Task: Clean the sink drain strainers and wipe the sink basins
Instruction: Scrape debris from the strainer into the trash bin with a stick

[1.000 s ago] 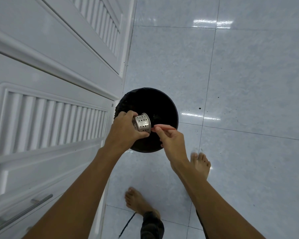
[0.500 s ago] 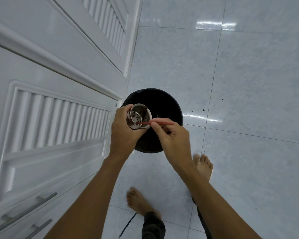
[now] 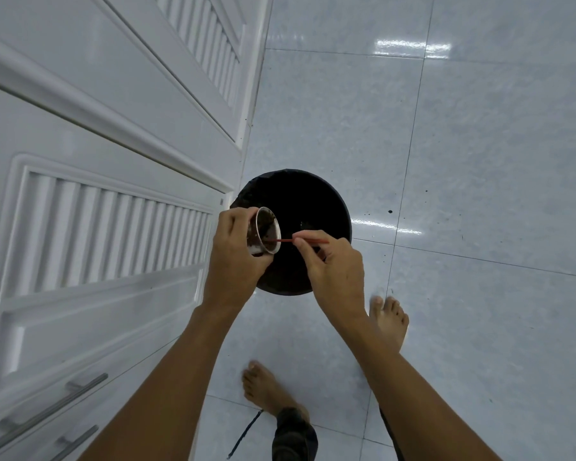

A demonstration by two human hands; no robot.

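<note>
We held everything above the black trash bin (image 3: 313,201) on the pale tiled floor (image 3: 479,161). Our left hand (image 3: 236,257) wrapped the metal sink strainer (image 3: 263,231), tipped sideways with its mouth toward our right hand, its inside caked in dark residue. Our right hand (image 3: 336,267) pinched a thin red stick (image 3: 300,241), its tip inside the strainer.

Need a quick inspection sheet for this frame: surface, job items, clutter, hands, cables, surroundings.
Surface: glossy tile floor, dark specks near the bin.
Job's things: metal strainer tilted over black bin, dark residue inside; thin red stick poking into it.
Clutter: nothing seen.
Grippers: left hand holds strainer; right hand pinches stick.
Cables: dark cord by the foot.
Surroundings: white louvred cabinet doors, bar handles.
</note>
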